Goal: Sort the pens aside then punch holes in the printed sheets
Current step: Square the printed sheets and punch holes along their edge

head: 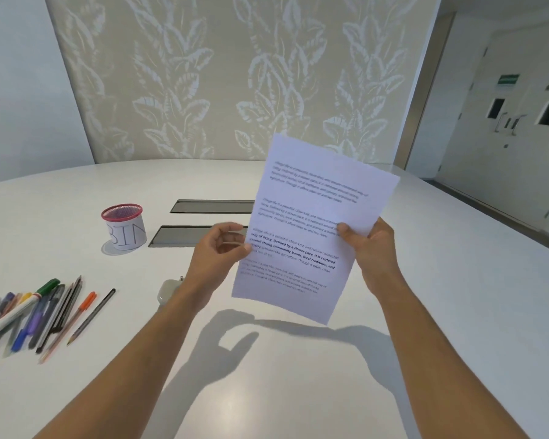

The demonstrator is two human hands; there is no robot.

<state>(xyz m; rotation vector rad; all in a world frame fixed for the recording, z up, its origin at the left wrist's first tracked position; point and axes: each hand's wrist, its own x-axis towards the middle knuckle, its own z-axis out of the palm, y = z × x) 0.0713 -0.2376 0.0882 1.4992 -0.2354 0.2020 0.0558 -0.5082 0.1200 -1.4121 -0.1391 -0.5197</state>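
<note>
Holding the printed sheets [314, 223] up over the white table [425, 312], we grip them with both hands.

Our right hand [373, 248] pinches their right edge, thumb on the front; our left hand [217, 251] closes thumb and fingers on the left edge. Pens and pencils [38, 315] lie heaped at the table's left edge, near a red mesh cup [123, 226] marked BIN. A small grey object [168, 291] shows beside our left wrist.

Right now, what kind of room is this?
Probably an office meeting room: a big white table with two cable hatches set into it, patterned wall panelling, and double doors with a green sign off a corridor on the right.
</note>
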